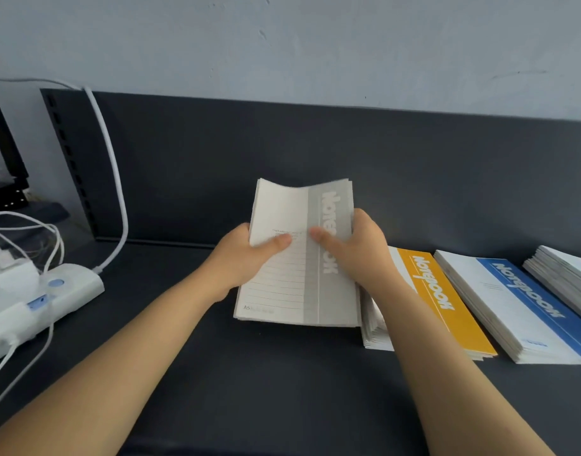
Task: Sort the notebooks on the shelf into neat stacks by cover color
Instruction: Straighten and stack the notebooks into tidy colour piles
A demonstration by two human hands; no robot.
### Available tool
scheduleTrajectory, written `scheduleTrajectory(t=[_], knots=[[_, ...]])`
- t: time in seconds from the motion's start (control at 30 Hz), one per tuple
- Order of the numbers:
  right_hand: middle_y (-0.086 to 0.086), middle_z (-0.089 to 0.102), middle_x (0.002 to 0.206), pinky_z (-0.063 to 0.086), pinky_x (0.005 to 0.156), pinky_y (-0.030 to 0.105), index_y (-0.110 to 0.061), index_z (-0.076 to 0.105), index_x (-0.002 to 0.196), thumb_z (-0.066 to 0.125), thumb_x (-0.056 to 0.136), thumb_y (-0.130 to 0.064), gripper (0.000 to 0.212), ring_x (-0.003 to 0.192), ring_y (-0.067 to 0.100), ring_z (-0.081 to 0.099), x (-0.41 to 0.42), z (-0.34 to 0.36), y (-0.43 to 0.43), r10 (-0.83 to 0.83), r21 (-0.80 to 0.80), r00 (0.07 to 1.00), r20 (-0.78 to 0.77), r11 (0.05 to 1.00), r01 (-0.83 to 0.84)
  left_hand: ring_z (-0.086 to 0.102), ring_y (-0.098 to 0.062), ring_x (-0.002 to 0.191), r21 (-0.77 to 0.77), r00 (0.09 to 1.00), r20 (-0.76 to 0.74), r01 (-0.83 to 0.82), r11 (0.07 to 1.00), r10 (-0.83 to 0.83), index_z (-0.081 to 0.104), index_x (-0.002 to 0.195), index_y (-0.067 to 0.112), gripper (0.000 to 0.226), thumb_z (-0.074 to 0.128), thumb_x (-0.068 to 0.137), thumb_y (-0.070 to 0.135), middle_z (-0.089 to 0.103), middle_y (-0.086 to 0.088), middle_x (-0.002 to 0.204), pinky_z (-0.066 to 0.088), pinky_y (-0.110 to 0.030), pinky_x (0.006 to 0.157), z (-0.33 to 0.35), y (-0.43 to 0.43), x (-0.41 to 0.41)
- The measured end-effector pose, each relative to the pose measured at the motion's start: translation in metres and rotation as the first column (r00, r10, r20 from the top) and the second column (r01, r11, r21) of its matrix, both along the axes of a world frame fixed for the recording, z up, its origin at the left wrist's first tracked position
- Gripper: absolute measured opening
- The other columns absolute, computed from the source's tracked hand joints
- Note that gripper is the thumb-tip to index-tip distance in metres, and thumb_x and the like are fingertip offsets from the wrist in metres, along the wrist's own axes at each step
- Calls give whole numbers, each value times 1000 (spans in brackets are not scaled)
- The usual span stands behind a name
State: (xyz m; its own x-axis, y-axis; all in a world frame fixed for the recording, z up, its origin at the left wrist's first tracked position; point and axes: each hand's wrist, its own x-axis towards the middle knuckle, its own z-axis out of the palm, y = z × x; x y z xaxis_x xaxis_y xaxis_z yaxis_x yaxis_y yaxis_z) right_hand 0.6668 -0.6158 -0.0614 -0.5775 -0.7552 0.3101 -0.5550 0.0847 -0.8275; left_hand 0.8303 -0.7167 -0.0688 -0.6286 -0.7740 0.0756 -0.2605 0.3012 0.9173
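Left hand [246,258] and right hand [358,248] pinch the grey notebooks [282,291] by their sides, the bundle propped on edge just left of the yellow stack [444,297] — loosely squared and bowed, it could splay and knock that stack askew.

This looks like a stationery shop or its stockroom. The dark metal shelf [282,390] has a flat back panel [414,166] and a slotted upright [65,153] at the far left, like shop racking. Piles of identical notebooks are here: a grey stack [292,281] in the middle, a yellow stack [447,301] and a blue stack [529,307] to the right. A power strip [52,291] with white cables [108,149] sits at left, below a plain painted wall [282,44].
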Motion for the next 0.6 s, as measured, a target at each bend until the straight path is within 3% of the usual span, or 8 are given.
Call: scheduleTrajectory(t=[0.1,0.17,0.23,0.33,0.4,0.5,0.53,0.6], knots=[[-1,48,128,46,94,32,-19,41,137,72,80,-42,69,120,20,46,-7,-5,3,-131,134,964,-230,977,165,68,-14,96,76,972,235,-14,997,-4,68,110,24,40,70,82,52,72,7,104,54,-33,89,-9,-6,2],[2,42,135,39,91,26,-17,48,134,67,84,-43,59,125,21,41,-12,-1,9,-251,70,930,-268,958,279,66,-17,97,84,927,375,-28,996,-6,69,108,20,42,69,82,53,71,4,104,52,-34,93,-14,-8,2],[3,47,133,41,89,28,-16,57,124,65,86,-43,48,122,22,44,-18,1,12,-286,62,936,-203,951,304,66,-16,96,69,910,415,-37,997,5,70,105,21,37,67,85,52,71,4,103,51,-33,93,-15,-7,1],[4,60,123,48,93,38,-14,64,115,64,85,-45,43,115,25,51,-20,2,17,-244,141,948,-206,951,275,65,-14,88,-62,873,482,-54,997,77,71,97,23,40,63,83,60,70,6,96,53,-31,83,-11,-1,-2],[9,65,112,47,92,39,-5,66,108,62,86,-44,45,107,27,56,-22,7,26,-204,219,945,-254,940,262,61,-13,75,-250,776,593,-74,966,213,64,79,20,48,57,82,68,65,5,80,48,-29,64,-5,7,-3],[10,55,67,39,65,28,-3,54,68,59,86,-46,47,72,28,53,-41,10,45,-193,378,908,-372,862,338,55,-16,72,-634,606,616,3,774,503,53,78,14,51,52,86,65,61,2,81,36,-27,55,5,20,-6],[5,49,60,35,59,27,-6,47,63,59,84,-48,49,66,25,50,-52,9,52,-212,422,893,-397,822,382,56,-19,80,-684,625,578,21,729,525,54,88,13,47,53,88,60,61,-1,94,39,-28,59,7,25,-10],[2,52,63,39,56,26,-10,51,69,60,82,-50,44,67,20,52,-70,5,66,-235,504,894,-381,758,414,56,-23,94,-669,758,492,13,743,429,56,107,12,39,55,92,47,54,-4,114,44,-32,69,9,38,-25]])
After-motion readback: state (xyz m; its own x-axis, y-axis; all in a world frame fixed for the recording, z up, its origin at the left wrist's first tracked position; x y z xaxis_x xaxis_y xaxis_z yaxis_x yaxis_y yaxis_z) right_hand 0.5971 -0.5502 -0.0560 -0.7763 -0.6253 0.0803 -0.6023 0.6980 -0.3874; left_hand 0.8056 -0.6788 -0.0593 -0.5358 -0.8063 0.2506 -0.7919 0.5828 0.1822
